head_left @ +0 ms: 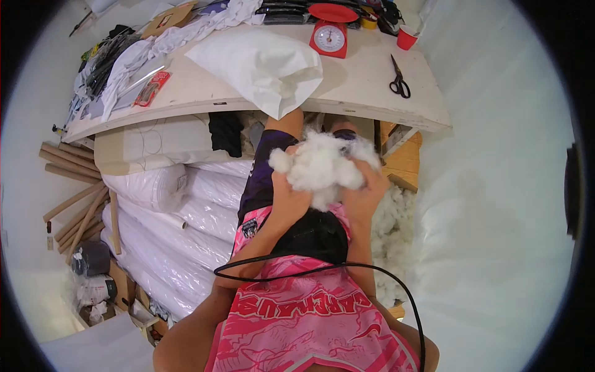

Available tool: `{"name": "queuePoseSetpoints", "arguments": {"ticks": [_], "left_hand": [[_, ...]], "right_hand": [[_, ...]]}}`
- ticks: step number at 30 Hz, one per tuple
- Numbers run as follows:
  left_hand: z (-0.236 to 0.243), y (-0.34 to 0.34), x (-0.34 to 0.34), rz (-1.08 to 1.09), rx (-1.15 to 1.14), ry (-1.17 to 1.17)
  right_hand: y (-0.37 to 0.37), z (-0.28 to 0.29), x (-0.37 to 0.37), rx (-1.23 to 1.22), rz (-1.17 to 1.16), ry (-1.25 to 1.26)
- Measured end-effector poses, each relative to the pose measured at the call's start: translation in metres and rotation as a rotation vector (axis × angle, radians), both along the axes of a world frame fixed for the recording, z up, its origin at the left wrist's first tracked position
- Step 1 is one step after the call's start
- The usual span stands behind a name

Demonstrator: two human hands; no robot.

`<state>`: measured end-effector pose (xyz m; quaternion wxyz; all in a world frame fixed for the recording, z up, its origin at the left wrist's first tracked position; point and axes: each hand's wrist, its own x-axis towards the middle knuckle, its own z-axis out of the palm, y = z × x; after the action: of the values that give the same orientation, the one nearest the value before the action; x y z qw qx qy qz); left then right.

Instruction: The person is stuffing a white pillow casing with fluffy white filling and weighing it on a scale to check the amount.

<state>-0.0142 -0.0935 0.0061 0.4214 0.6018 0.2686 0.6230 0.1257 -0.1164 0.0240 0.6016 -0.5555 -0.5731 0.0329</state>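
Note:
A loose clump of white fluffy fibre (325, 161) is held up over my lap between both hands. My left hand (291, 192) grips its left side, and my right hand (365, 189) grips its right side; some fingertips are buried in the fluff. A white fabric pouch (254, 65) lies on the tabletop ahead, its corner hanging over the front edge above my knees. More loose fibre (393, 248) is heaped low to my right. A black cable (390, 276) runs across my forearms and lap.
The white table (372, 87) bears a red scale (328, 40), black scissors (400, 80), a red cup (407, 38) and piled fabric. Plastic-wrapped rolls (198, 211), cardboard tubes (74, 164) and boxes crowd the lower left. A pale wall (496, 186) stands at the right.

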Motion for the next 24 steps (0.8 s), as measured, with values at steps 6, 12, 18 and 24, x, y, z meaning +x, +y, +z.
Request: {"name": "queuePoseSetpoints", "arguments": {"ticks": [6,12,18,24], "left_hand": [[-0.017,0.011,-0.007,0.090,-0.426,-0.274],[-0.009,0.017,0.008,-0.003,-0.382,-0.205],[0.014,0.006,0.003,0.108,-0.063,0.045],[0.006,0.004,-0.011,0.102,-0.039,0.122]], "right_hand": [[0.013,-0.017,0.075,-0.032,-0.198,0.280],[0.020,0.018,0.020,-0.132,0.279,0.392],[0.017,0.011,-0.028,-0.111,0.425,0.234],[0.037,-0.001,-0.012,-0.014,0.228,0.174]]}}
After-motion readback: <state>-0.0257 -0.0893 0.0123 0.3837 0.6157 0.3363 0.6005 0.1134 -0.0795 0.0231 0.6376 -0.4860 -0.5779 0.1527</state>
